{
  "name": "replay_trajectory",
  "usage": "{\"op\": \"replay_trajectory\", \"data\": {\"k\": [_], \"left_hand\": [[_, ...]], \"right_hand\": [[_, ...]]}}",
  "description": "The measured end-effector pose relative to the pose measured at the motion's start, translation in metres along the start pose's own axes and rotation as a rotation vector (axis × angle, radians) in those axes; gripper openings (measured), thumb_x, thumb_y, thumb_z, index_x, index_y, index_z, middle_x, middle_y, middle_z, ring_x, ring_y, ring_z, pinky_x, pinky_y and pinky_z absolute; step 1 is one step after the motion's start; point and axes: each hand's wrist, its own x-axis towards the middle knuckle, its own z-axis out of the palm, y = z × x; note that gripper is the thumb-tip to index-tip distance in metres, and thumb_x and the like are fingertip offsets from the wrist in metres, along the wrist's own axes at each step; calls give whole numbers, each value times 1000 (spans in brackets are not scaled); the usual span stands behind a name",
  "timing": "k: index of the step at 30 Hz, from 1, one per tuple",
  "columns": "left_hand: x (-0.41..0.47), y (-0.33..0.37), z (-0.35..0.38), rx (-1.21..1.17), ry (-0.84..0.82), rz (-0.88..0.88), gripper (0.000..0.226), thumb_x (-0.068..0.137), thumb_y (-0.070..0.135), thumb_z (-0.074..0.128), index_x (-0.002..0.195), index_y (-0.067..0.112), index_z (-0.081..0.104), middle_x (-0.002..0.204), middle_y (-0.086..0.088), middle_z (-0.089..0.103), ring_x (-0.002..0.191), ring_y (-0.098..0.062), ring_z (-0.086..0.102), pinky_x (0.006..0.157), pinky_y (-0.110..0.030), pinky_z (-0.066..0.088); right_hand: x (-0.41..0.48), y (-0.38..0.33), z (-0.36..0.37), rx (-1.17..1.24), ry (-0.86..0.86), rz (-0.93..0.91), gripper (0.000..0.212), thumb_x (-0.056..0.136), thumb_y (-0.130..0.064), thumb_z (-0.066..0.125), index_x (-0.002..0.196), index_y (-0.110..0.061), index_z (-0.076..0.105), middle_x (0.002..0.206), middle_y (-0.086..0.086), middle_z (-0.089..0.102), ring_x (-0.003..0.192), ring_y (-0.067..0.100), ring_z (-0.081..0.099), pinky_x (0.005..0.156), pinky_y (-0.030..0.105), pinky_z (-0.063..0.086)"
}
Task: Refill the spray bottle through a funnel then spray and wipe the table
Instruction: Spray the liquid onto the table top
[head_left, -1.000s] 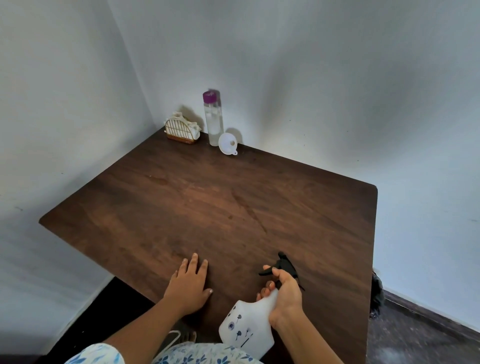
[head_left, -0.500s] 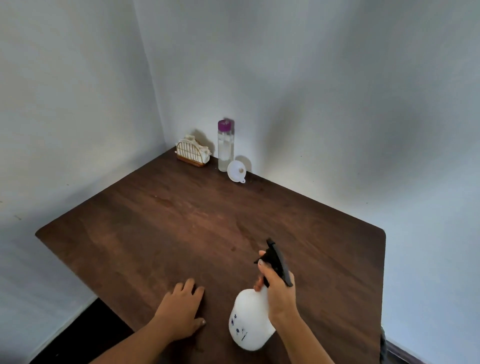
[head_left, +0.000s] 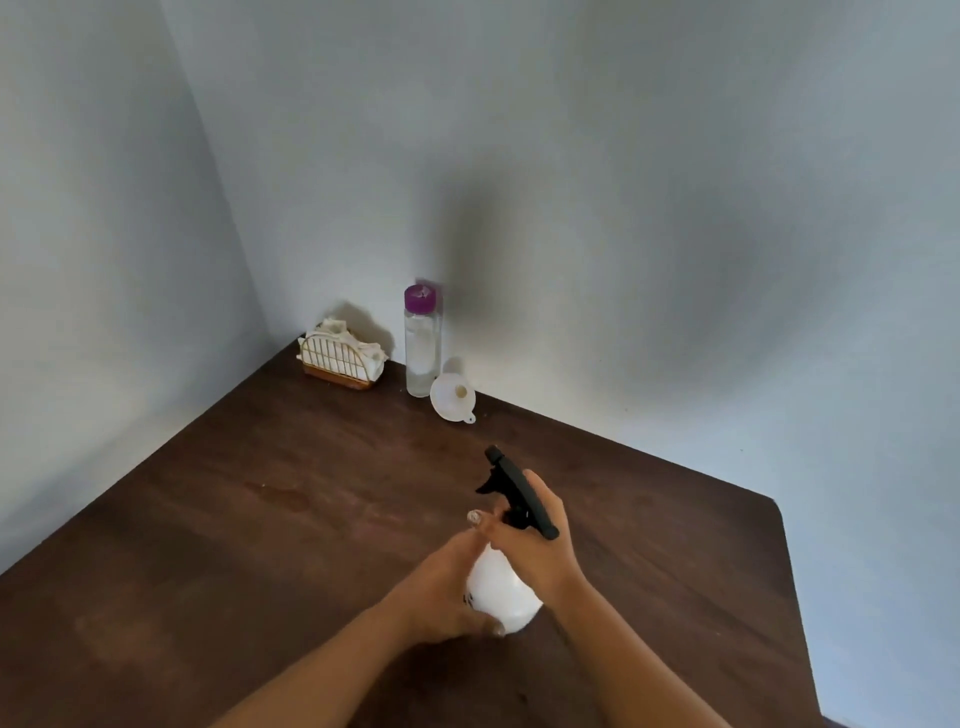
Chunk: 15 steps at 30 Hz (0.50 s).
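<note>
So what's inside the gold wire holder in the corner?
The wire holder holds crumpled white cloth or napkins, bulging above the rim. Anything lower down is hidden by the wire front and wicker base.

Dark brown wooden table (head_left: 291, 519), set into a corner of pale walls. At the far corner: gold wire holder of white cloths (head_left: 340, 356), upright clear bottle with purple cap (head_left: 422, 343), white plastic funnel (head_left: 453, 397) on its side just beside it. Nearer, white round spray bottle with black trigger head (head_left: 501, 587), resting on the wood or just above it, impossible to tell.

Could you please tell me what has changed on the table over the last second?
The left hand left the table and took hold of the spray bottle body. The right hand carried the bottle up from the near edge, further onto the table, and grips its neck. The water bottle, funnel and cloth holder stayed in the corner.
</note>
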Motion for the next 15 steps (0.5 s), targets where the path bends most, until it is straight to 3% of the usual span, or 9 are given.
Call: {"op": "replay_trajectory", "data": {"k": [2,4,9,15], "left_hand": [[17,-3,-7,30,54,32,108,62,50,77,143,44,5,143,17,32,129,-7,35,109,-33,37],[35,-10,-15,78,112,46,105,68,49,75,144,38,4,144,16,27,132,-8,31,110,-26,31],[88,-14,-33,56,218,96,93,68,45,76,143,32,22,142,13,35,129,-7,35,104,-21,32],[154,-14,-33,129,207,100,92,77,38,71,147,29,12,151,3,26,135,-14,32,107,-26,31]], "right_hand": [[21,-1,3,-13,0,-10,31,68,-12,81,81,0,55,62,1,54,59,19,55,60,37,53],[40,0,3,-20,15,19,32,67,-6,81,84,-2,54,65,1,55,61,14,55,61,29,51],[64,22,-8,-245,211,115,37,70,-22,79,97,-31,56,87,-12,64,82,3,61,73,14,47],[93,52,-17,-408,432,150,19,85,-11,65,101,-22,61,94,-6,67,90,14,63,71,13,44]]}}
